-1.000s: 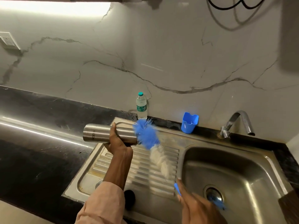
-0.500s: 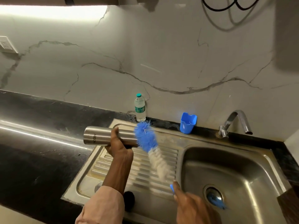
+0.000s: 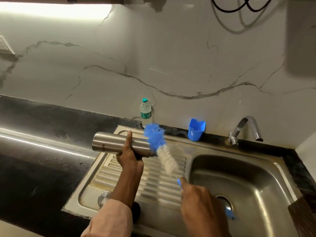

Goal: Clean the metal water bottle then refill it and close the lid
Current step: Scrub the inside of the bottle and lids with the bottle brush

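Over the drainboard, the left hand [image 3: 129, 155] still grips the level steel bottle [image 3: 118, 143], lettering unreadable, while the right hand [image 3: 199, 200] holds the bottle brush [image 3: 160, 147], now raised slightly at the bottle's mouth.

The open mouth of the brushed-steel cylindrical water bottle [image 3: 112, 142], at its 3 o'clock end, is hidden behind the blurred blue-and-white bristle brush [image 3: 159, 146]. The brush's blue handle vanishes inside the right hand [image 3: 200, 200], whose wrist the bottom edge cuts off at 6 o'clock. The left hand [image 3: 130, 156] hides part of the bottle's wall. The small clear plastic bottle's [image 3: 145, 111] label is too small to read.
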